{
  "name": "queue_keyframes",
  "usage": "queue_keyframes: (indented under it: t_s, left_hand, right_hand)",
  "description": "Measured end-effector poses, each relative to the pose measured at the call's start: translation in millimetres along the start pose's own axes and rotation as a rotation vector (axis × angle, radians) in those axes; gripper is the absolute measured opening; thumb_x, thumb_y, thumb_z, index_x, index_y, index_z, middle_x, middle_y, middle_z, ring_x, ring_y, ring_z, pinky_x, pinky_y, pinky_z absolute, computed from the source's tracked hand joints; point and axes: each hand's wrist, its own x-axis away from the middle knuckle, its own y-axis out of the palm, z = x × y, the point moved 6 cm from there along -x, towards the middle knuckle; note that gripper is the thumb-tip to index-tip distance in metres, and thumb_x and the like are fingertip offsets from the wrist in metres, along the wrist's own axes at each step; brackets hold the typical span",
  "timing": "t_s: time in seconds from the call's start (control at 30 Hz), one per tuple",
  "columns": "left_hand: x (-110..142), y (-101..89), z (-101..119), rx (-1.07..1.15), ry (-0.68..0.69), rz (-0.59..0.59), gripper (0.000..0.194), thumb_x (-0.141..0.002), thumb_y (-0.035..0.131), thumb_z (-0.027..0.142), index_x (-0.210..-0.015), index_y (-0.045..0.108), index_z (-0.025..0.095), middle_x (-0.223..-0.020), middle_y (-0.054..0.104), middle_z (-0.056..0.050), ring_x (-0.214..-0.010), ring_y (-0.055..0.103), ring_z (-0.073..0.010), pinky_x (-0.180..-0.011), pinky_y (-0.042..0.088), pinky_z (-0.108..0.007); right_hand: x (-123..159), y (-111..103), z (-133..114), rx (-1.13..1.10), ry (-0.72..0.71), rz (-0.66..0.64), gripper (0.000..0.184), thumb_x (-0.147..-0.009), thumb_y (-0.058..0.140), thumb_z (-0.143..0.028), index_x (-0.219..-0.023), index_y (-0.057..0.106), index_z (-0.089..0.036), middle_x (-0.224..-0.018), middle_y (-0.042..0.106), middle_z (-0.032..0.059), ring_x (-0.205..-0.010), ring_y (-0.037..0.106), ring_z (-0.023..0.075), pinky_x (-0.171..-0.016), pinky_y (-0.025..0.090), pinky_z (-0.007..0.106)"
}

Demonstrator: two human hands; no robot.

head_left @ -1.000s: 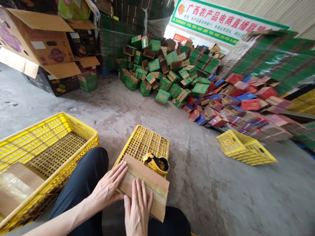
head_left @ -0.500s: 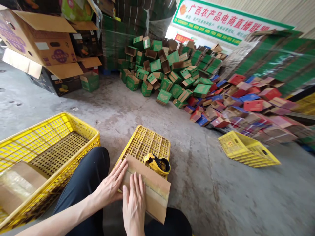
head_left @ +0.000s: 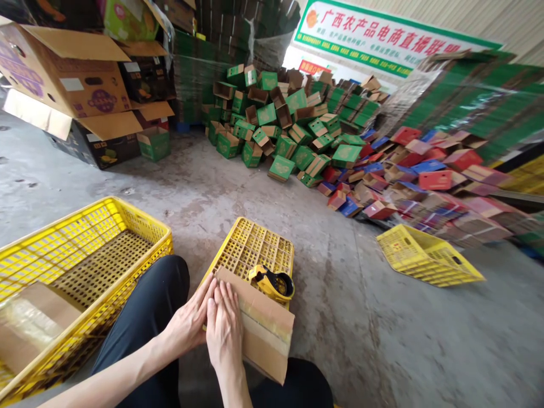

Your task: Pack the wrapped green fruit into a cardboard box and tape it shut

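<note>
A brown cardboard box (head_left: 267, 326) with a strip of clear tape along its top lies tilted in front of me, over the near end of an upturned yellow crate (head_left: 255, 241). My left hand (head_left: 191, 317) rests along the box's left end, fingers straight and its thumb out of sight. Flat on the top by that same end lies my right hand (head_left: 225, 323), its fingers stretched out and touching the left hand's fingertips. Just beyond the box, a yellow and black tape dispenser (head_left: 272, 282) sits on the crate.
At my left stands a yellow crate (head_left: 140, 226) with another taped cardboard box (head_left: 36, 320) inside. Farther right on the floor is a yellow basket (head_left: 429, 255). Heaps of green boxes (head_left: 283, 167) and red and blue boxes (head_left: 436, 180) lie ahead. Large cartons (head_left: 85, 73) are stacked back left.
My right hand has slid left and slightly forward across the box top, up against my left hand. The box and tape dispenser stay about where they were.
</note>
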Motion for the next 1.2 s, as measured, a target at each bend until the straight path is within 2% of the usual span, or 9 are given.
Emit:
queue_keyframes:
  t_s: [0.1, 0.2, 0.3, 0.43, 0.57, 0.7, 0.83, 1.03, 1.2]
  left_hand:
    - [1, -2.8, -2, -0.013, -0.027, -0.009, 0.087, -0.100, 0.052, 0.031, -0.167, 0.003, 0.007, -0.169, 0.028, -0.024, -0.155, 0.033, -0.0355, -0.120, 0.045, -0.046]
    - [0, -8.2, -6, 0.007, -0.075, -0.010, 0.104, -0.095, 0.062, 0.053, -0.167, 0.002, 0.007, -0.169, 0.027, -0.025, -0.150, 0.044, -0.0357, -0.117, 0.048, -0.042]
    - [-2, -13.7, -7, 0.036, -0.092, -0.026, 0.128, -0.082, 0.071, 0.071, -0.167, 0.001, 0.007, -0.168, 0.027, -0.027, -0.146, 0.049, -0.0380, -0.114, 0.050, -0.043]
    - [-3, -17.1, -6, 0.066, -0.115, -0.078, 0.133, -0.078, 0.075, 0.069, -0.167, -0.004, 0.010, -0.169, 0.024, -0.026, -0.147, 0.048, -0.0383, -0.115, 0.048, -0.044]
    - [-3, -17.1, -5, 0.065, -0.116, -0.091, 0.130, -0.078, 0.077, 0.063, -0.168, -0.001, 0.011, -0.170, 0.022, -0.026, -0.151, 0.040, -0.0389, -0.119, 0.042, -0.045]
    - [-7, -11.2, -8, 0.052, -0.094, -0.131, 0.130, -0.075, 0.078, 0.067, -0.167, 0.006, 0.010, -0.170, 0.023, -0.026, -0.157, 0.026, -0.0409, -0.123, 0.035, -0.052]
    - [-10, -5.2, -5, 0.063, -0.040, -0.203, 0.122, -0.078, 0.073, 0.072, -0.167, 0.014, 0.012, -0.170, 0.023, -0.025, -0.157, 0.026, -0.0401, -0.124, 0.033, -0.054]
    - [-11, -7.8, 3, 0.065, -0.009, -0.161, 0.128, -0.073, 0.079, 0.072, -0.166, 0.017, 0.008, -0.169, 0.024, -0.027, -0.158, 0.023, -0.0436, -0.123, 0.036, -0.056]
    - [-6, -5.9, 3, 0.111, -0.040, -0.131, 0.129, -0.073, 0.083, 0.066, -0.167, 0.014, 0.010, -0.166, 0.032, -0.027, -0.155, 0.029, -0.0448, -0.120, 0.041, -0.056]
  right_hand:
    - [9, 0, 4, 0.026, 0.028, 0.065, 0.050, -0.111, 0.034, -0.036, -0.154, 0.052, -0.017, -0.153, 0.057, 0.0107, -0.147, 0.049, 0.0260, -0.122, 0.040, 0.047]
    - [23, -2, 13, 0.090, 0.001, 0.100, 0.052, -0.111, 0.036, -0.040, -0.155, 0.049, -0.017, -0.156, 0.055, 0.0105, -0.147, 0.049, 0.0271, -0.121, 0.039, 0.046]
    - [44, -9, 35, 0.188, -0.006, 0.091, 0.056, -0.111, 0.035, -0.042, -0.158, 0.046, -0.014, -0.157, 0.053, 0.0123, -0.146, 0.050, 0.0281, -0.117, 0.043, 0.045]
    - [79, -24, 74, 0.299, 0.069, 0.143, 0.060, -0.111, 0.032, -0.048, -0.162, 0.039, -0.017, -0.154, 0.056, 0.0121, -0.141, 0.055, 0.0307, -0.112, 0.046, 0.047]
    - [104, -29, 94, 0.352, 0.104, 0.243, 0.064, -0.110, 0.027, -0.051, -0.166, 0.030, -0.019, -0.151, 0.059, 0.0134, -0.135, 0.061, 0.0323, -0.109, 0.045, 0.049]
    - [106, -25, 94, 0.365, 0.117, 0.270, 0.068, -0.109, 0.027, -0.055, -0.167, 0.026, -0.019, -0.151, 0.059, 0.0149, -0.134, 0.060, 0.0344, -0.113, 0.040, 0.052]
    - [103, -24, 91, 0.384, 0.106, 0.280, 0.070, -0.108, 0.027, -0.057, -0.167, 0.025, -0.019, -0.151, 0.059, 0.0148, -0.134, 0.060, 0.0348, -0.113, 0.039, 0.052]
    - [104, -26, 89, 0.403, 0.099, 0.277, 0.071, -0.108, 0.028, -0.058, -0.167, 0.023, -0.018, -0.151, 0.059, 0.0154, -0.133, 0.060, 0.0353, -0.111, 0.040, 0.053]
    - [105, -28, 87, 0.369, 0.115, 0.295, 0.070, -0.108, 0.030, -0.057, -0.168, 0.022, -0.021, -0.150, 0.060, 0.0147, -0.132, 0.061, 0.0355, -0.111, 0.039, 0.053]
